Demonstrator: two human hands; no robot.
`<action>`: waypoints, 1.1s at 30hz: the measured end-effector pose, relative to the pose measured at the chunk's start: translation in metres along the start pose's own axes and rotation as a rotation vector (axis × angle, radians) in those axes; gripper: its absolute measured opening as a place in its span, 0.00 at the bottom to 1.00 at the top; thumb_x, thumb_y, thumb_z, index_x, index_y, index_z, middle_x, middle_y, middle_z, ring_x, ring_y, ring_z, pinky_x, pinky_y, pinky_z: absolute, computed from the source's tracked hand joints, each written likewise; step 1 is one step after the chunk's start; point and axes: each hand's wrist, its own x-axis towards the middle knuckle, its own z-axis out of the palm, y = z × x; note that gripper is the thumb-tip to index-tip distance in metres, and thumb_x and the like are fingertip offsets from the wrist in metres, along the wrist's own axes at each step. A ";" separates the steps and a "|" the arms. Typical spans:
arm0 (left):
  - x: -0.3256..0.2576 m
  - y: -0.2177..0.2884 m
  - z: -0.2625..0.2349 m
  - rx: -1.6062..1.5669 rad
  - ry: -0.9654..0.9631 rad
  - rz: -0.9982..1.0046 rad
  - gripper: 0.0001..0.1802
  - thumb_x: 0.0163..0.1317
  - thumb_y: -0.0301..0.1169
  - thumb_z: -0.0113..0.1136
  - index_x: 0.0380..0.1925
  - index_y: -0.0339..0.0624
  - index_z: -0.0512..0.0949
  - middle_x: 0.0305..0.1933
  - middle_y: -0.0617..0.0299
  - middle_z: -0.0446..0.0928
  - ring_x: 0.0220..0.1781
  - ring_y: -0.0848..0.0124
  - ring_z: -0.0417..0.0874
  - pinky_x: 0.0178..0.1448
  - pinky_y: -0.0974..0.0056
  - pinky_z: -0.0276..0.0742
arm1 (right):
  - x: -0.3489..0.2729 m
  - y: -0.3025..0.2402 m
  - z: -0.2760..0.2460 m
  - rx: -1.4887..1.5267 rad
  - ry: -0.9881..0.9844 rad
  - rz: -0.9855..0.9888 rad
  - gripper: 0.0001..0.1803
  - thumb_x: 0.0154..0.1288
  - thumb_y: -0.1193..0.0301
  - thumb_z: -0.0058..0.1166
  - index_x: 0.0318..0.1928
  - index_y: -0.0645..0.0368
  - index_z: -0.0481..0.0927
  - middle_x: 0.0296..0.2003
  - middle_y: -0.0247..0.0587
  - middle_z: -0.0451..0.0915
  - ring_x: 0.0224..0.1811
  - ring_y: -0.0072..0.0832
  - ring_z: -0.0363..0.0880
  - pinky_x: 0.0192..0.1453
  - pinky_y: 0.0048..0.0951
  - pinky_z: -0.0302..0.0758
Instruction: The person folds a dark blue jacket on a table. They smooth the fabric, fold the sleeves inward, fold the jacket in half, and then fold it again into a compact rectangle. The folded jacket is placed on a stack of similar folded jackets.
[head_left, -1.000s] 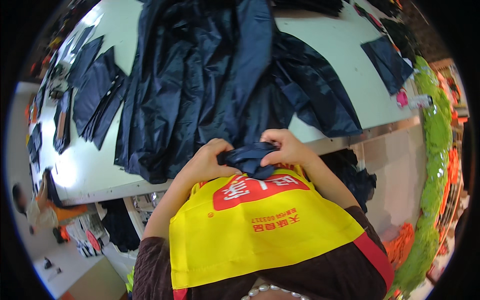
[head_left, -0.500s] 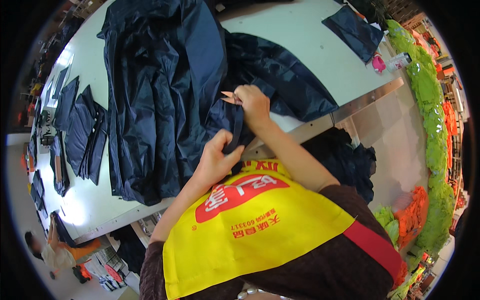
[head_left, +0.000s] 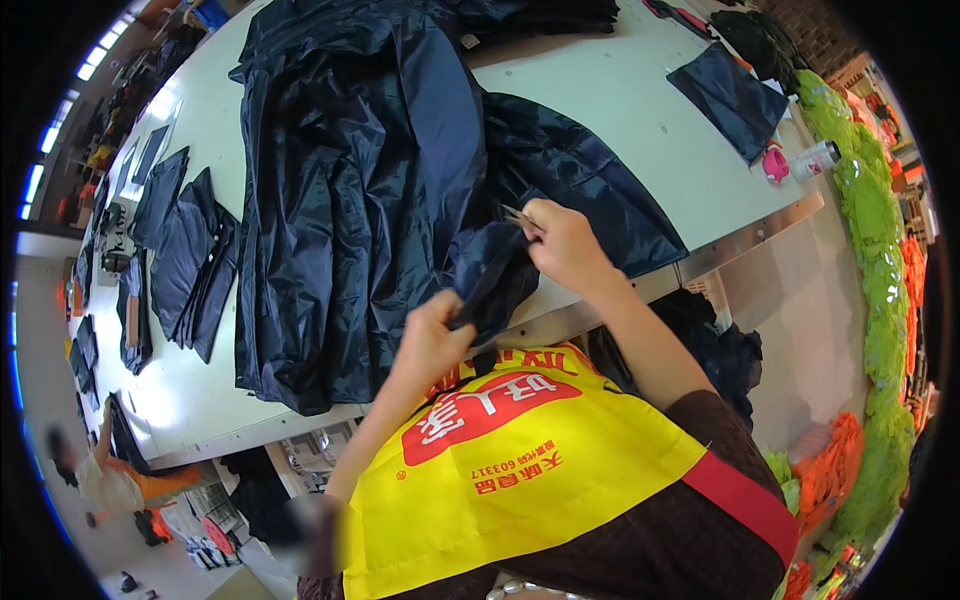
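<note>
A dark navy garment (head_left: pixel 330 210) of shiny, crinkled fabric lies spread over the white table, its near edge lifted in front of me. My left hand (head_left: pixel 432 345) is closed on that lifted edge. In my right hand (head_left: pixel 565 245) is a small pair of thread snips (head_left: pixel 518 217), blades pointing left, held just above the bunched cloth between my hands. Whether the blades touch the fabric is not clear. A sleeve-like part (head_left: pixel 600 190) of the garment stretches to the right along the table.
On the white table (head_left: pixel 610 95) lie stacked dark fabric pieces (head_left: pixel 190 270) at left and a folded dark piece (head_left: pixel 728 100) at far right, beside a pink item (head_left: pixel 775 165) and a bottle (head_left: pixel 813 160). Green cloth heaps (head_left: pixel 870 280) line the right. Another person (head_left: pixel 115 485) works at far left.
My right hand with the snips has moved right relative to my left hand, drawing the cloth between them. The whole view has shifted slightly.
</note>
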 end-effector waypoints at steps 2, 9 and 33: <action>0.002 0.000 -0.030 -0.096 0.150 -0.131 0.11 0.41 0.13 0.52 0.22 0.41 0.65 0.20 0.65 0.62 0.19 0.76 0.69 0.21 0.69 0.70 | -0.001 -0.027 -0.039 0.174 -0.336 0.114 0.10 0.47 0.79 0.61 0.27 0.59 0.71 0.20 0.30 0.64 0.22 0.18 0.61 0.26 0.22 0.61; 0.011 -0.084 -0.239 -1.226 1.014 0.423 0.11 0.64 0.33 0.50 0.37 0.34 0.70 0.40 0.51 0.76 0.49 0.65 0.77 0.61 0.56 0.73 | 0.009 0.150 -0.138 -0.302 0.318 0.369 0.20 0.63 0.58 0.52 0.42 0.64 0.78 0.37 0.46 0.81 0.40 0.34 0.79 0.46 0.29 0.73; 0.051 -0.019 0.023 0.372 0.350 0.374 0.10 0.44 0.19 0.61 0.30 0.40 0.75 0.35 0.54 0.74 0.38 0.54 0.78 0.39 0.59 0.76 | -0.050 0.154 -0.004 0.192 0.298 0.395 0.26 0.59 0.72 0.56 0.57 0.66 0.68 0.43 0.46 0.77 0.44 0.28 0.75 0.51 0.27 0.71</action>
